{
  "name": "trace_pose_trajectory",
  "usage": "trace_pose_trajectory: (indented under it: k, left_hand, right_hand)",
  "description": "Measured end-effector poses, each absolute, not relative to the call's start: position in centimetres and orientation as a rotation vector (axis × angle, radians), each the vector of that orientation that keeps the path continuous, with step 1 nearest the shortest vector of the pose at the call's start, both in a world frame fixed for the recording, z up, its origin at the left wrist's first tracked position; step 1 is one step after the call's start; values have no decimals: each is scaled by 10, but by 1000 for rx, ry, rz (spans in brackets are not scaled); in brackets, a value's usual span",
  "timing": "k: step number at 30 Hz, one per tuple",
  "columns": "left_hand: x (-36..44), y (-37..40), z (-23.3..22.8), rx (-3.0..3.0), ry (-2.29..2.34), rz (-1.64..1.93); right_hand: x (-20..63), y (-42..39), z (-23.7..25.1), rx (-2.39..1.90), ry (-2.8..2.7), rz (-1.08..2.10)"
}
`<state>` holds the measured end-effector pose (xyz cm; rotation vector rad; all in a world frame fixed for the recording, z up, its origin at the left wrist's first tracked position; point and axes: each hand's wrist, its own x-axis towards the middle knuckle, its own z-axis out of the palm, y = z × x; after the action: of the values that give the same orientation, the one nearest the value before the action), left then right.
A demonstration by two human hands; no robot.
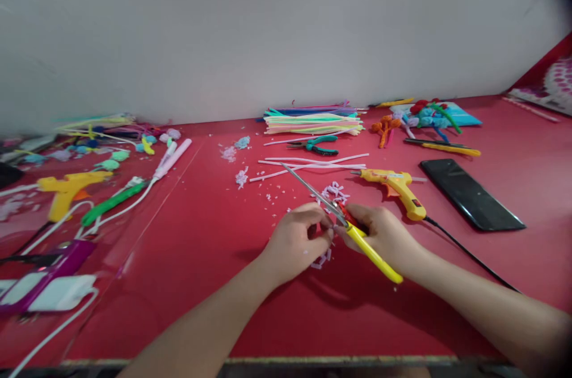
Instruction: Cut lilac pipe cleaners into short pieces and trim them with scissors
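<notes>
My right hand (379,235) is closed around scissors (370,253) with yellow and red on the handles; their blades point up and left, passing above my left hand. Fingers and thumb of my left hand (297,241) are pinched together beside the scissors. Between them is a short piece of pale pipe cleaner, mostly hidden by the fingertips. Just beyond the hands lies a pile of cut lilac pieces (335,192), and more cut pieces (322,260) lie below the fingers. Several long pale pink pipe cleaners (313,164) rest farther back on the red table (187,282).
Behind are pliers (322,144) and a pipe cleaner bundle (313,123). To the right lie a yellow glue gun (397,184), a phone (471,194) and tweezers (447,148). Another glue gun (67,190), a purple power strip (56,273) and cords occupy the left.
</notes>
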<state>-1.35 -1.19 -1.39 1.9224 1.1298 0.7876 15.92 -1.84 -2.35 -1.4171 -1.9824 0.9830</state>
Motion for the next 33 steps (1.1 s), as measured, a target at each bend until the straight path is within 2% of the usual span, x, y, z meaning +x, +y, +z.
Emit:
trace_pose_trajectory:
  k: [4, 8, 11, 15, 21, 33]
  left_hand:
    - [-19, -4, -11, 1495, 1139, 1067]
    - [-27, 4, -10, 1110, 1152, 1340]
    - [-31, 5, -8, 1040, 1123, 1405]
    - [-32, 4, -6, 1034, 1118, 1423]
    - [-32, 4, -6, 1071, 1101, 1421]
    - [-33, 4, -5, 1072, 1098, 1409]
  right_hand:
    - [165, -15, -21, -1499, -2057, 859]
    - [166, -15, -19, -1631, -2223, 502]
    - [165, -16, -22, -1692, -2321, 228]
    - [167, -14, -28, -1713, -2416, 22]
    - [169, -14, -34, -1663, -2455, -138]
    - [170, -14, -37, -1593, -2455, -220]
